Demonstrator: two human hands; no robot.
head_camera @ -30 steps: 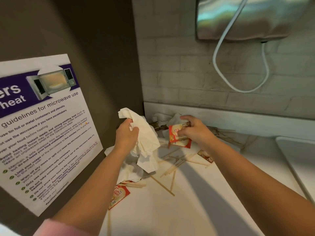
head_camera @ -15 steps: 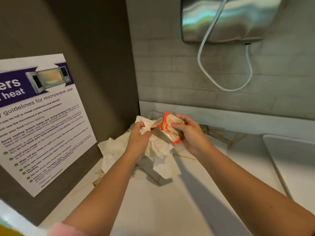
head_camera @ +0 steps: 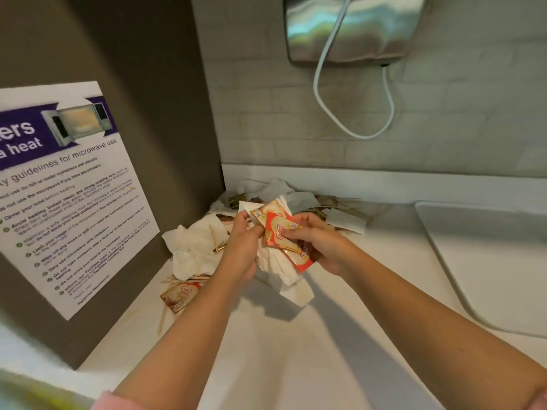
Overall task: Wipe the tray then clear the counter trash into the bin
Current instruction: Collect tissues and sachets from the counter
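Observation:
My left hand point(head_camera: 244, 247) grips a crumpled white napkin point(head_camera: 284, 276) that hangs down above the white counter point(head_camera: 290, 350). My right hand point(head_camera: 316, 241) pinches red and cream creamer packets point(head_camera: 284, 238) and presses them against the napkin bundle. Both hands meet over the counter's back left corner. More trash lies there: used napkins point(head_camera: 192, 250), another creamer packet point(head_camera: 180, 295) and several wooden stir sticks point(head_camera: 162, 319). The white tray point(head_camera: 485, 261) lies flat at the right. No bin is in view.
A dark cabinet side with a microwave guidelines poster point(head_camera: 68, 196) walls off the left. A steel dispenser point(head_camera: 355, 28) with a white cord point(head_camera: 322, 99) hangs on the tiled back wall. More napkins and sticks point(head_camera: 340, 214) lie along the backsplash.
My hands came together: the right brought the creamer packets to the napkin in the left. The view shifted slightly, and both hands now hold the bundle lower over the counter.

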